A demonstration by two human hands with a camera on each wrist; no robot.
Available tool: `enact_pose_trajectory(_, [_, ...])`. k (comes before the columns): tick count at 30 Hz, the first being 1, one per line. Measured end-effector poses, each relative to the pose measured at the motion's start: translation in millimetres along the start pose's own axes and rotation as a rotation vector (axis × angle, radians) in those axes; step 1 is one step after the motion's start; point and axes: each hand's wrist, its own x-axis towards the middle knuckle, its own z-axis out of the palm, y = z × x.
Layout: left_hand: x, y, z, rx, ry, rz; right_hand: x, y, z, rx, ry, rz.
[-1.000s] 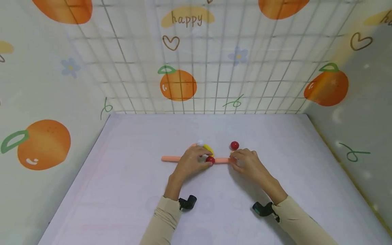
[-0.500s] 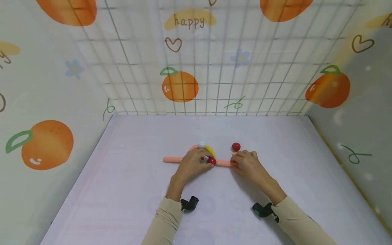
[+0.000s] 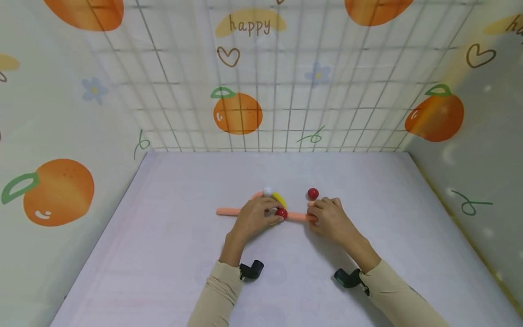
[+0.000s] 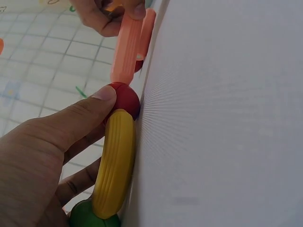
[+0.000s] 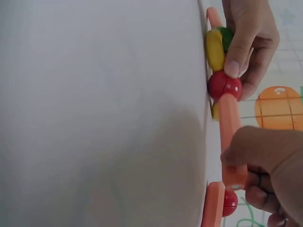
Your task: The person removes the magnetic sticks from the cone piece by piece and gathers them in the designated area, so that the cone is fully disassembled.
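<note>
My left hand [image 3: 255,218] pinches a red toy ball [image 4: 127,100] between thumb and fingers. A salmon ridged straight rod [image 3: 297,216] meets that ball on its right side. My right hand [image 3: 333,220] grips this rod near its far end, where a small pale metallic spot shows in the right wrist view. A yellow curved rod [image 4: 115,163] runs from the red ball to a green ball [image 4: 92,216], partly behind the left fingers. Another yellow curved rod [image 3: 279,199] reaches a white ball [image 3: 268,191]. A salmon straight rod [image 3: 226,211] sticks out left of my left hand.
Beyond my right hand lies a second red ball [image 3: 313,194], beside another salmon rod [image 5: 214,203]. All pieces are on the white tabletop [image 3: 171,263]. Wall sheets with printed oranges [image 3: 238,113] border the table at the back and sides.
The right end of the salmon rod in my right hand has tilted slightly toward me, and the right hand has shifted a little with it. My left hand keeps its hold on the red ball.
</note>
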Motion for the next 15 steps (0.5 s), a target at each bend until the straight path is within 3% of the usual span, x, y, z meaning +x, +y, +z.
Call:
enact_pose_trajectory(7, [0.5,2.2,-0.6,0.001,0.018,0.019,0.3,0.1,-2.3,-0.045,0.042,-0.051])
enact_pose_trajectory(15, [0.1,0.8,-0.7,-0.013,0.0,0.0,-4.9,-0.2,2.6,0.019,0.079,-0.068])
